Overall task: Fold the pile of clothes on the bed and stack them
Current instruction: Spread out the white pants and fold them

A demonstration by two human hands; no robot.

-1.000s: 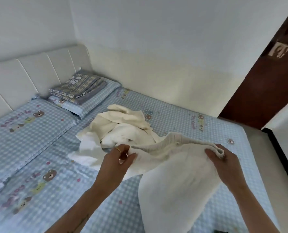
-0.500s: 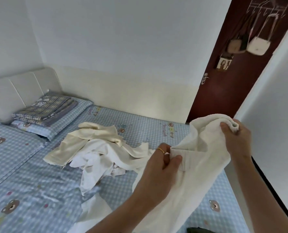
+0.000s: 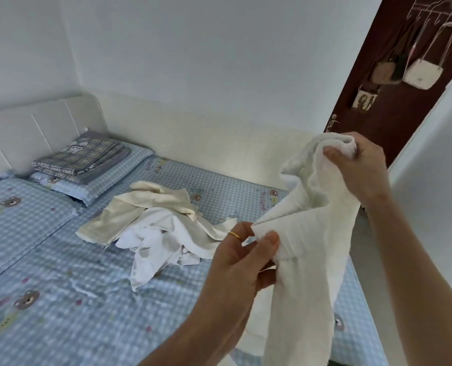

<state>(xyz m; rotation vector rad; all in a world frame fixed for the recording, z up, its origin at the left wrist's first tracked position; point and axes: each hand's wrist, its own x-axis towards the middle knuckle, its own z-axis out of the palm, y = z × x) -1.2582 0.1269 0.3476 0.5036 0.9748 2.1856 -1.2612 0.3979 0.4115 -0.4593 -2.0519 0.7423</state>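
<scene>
A white textured garment (image 3: 306,233) hangs in the air at the right, above the bed's foot end. My right hand (image 3: 362,167) grips its bunched top edge high up. Lower and to the left, my left hand (image 3: 243,257) pinches another part of the same edge between thumb and fingers. A loose pile of cream and white clothes (image 3: 153,225) lies unfolded in the middle of the bed (image 3: 61,299), apart from both hands.
A folded plaid blanket (image 3: 84,159) rests on a checked pillow (image 3: 100,180) by the padded headboard (image 3: 34,128). A dark door (image 3: 394,109) with hanging bags (image 3: 420,72) stands at the right, beside a white wall.
Both hands lifted the white garment off the bed and up to the right. The right hand rose higher than the left. The view swung right, towards the door.
</scene>
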